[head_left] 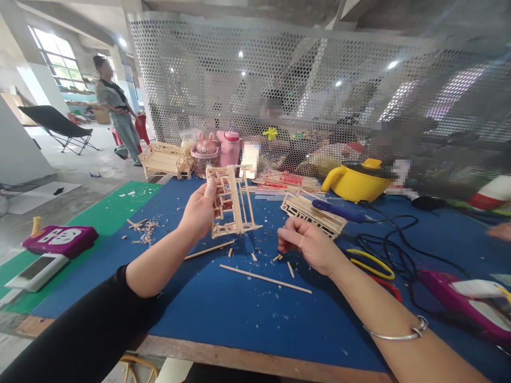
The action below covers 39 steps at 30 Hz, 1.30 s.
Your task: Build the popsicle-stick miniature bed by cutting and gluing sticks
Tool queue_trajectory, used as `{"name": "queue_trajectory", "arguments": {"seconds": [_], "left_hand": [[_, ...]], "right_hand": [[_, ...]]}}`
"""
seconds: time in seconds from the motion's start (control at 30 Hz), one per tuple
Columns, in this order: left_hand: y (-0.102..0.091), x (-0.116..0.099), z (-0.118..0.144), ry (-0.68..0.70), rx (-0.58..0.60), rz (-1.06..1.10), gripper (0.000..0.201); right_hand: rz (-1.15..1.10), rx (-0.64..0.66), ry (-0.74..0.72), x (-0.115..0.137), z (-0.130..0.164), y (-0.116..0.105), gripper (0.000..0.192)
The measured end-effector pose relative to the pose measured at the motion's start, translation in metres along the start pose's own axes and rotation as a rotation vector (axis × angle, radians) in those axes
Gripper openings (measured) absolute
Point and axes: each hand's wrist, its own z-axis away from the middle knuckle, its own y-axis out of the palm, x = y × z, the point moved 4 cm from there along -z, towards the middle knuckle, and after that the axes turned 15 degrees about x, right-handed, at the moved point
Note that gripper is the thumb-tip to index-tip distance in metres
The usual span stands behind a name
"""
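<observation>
My left hand [199, 210] is closed around the edge of a small model built of thin wooden sticks [235, 205], held tilted above the blue table. Long thin rails stick out on the model's right side. To the right of it, my right hand [309, 242] hovers apart, its thumb and fingertips pinched together; whatever they hold, if anything, is too small to make out. Behind that hand lies another stick-built piece [295, 205], with a blue-handled tool [339, 210] across it. Below both hands, a loose wooden stick [265, 279] and several short offcuts [277, 258] lie on the table.
A larger stick model [165, 159], pink bottles [229, 149] and a yellow pot [355, 183] stand along the perforated metal screen [239, 80]. Black cables [399, 234] and yellow-handled scissors [371, 263] lie at right. A purple-and-white device [59, 239] sits left. A person [117, 106] stands beyond.
</observation>
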Motion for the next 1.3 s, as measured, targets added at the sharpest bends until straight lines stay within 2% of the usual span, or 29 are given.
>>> {"name": "queue_trajectory", "arguments": {"seconds": [0.13,0.23,0.37,0.4,0.47,0.53,0.6,0.7,0.77,0.93,1.1,1.2,1.3], "left_hand": [[0.003,0.007,0.002,-0.001,0.045,0.016,0.035],[0.008,0.013,0.003,0.031,0.116,0.02,0.036],[0.013,0.013,0.001,0.112,0.196,0.035,0.036],[0.014,0.011,0.0,0.134,0.201,0.041,0.036],[0.013,0.008,-0.002,0.169,0.198,0.044,0.036],[0.011,0.007,-0.004,0.171,0.183,0.039,0.038],[0.009,0.007,-0.004,0.155,0.161,0.032,0.04],[0.007,0.008,-0.002,0.138,0.148,0.026,0.042],[0.006,0.009,0.0,0.12,0.152,0.027,0.042],[0.004,0.009,0.0,0.116,0.153,0.027,0.039],[0.01,0.012,0.002,0.1,0.206,0.048,0.039],[0.017,0.019,0.006,0.046,0.279,0.058,0.041],[0.023,0.023,0.009,0.027,0.337,0.006,0.043]], "right_hand": [[-0.096,-0.03,-0.005,-0.001,-0.001,0.002,0.039],[-0.059,-0.084,-0.018,0.006,0.001,-0.007,0.029],[0.076,-0.247,-0.21,0.028,0.016,-0.026,0.036],[0.154,-0.244,-0.253,0.033,0.019,-0.026,0.035],[0.378,-0.101,-0.26,0.037,0.021,-0.01,0.037],[0.641,0.164,-0.207,0.034,0.017,0.021,0.028],[0.942,0.323,-0.223,0.029,0.009,0.054,0.027],[1.299,0.364,-0.233,0.023,-0.009,0.087,0.035],[1.422,0.345,-0.209,0.022,-0.022,0.096,0.029],[1.481,0.287,-0.059,0.021,-0.031,0.09,0.016],[1.488,0.29,-0.087,0.022,-0.007,0.084,0.023],[1.433,0.234,-0.061,0.025,0.01,0.068,0.027],[1.404,0.167,0.049,0.022,0.02,0.038,0.027]]}}
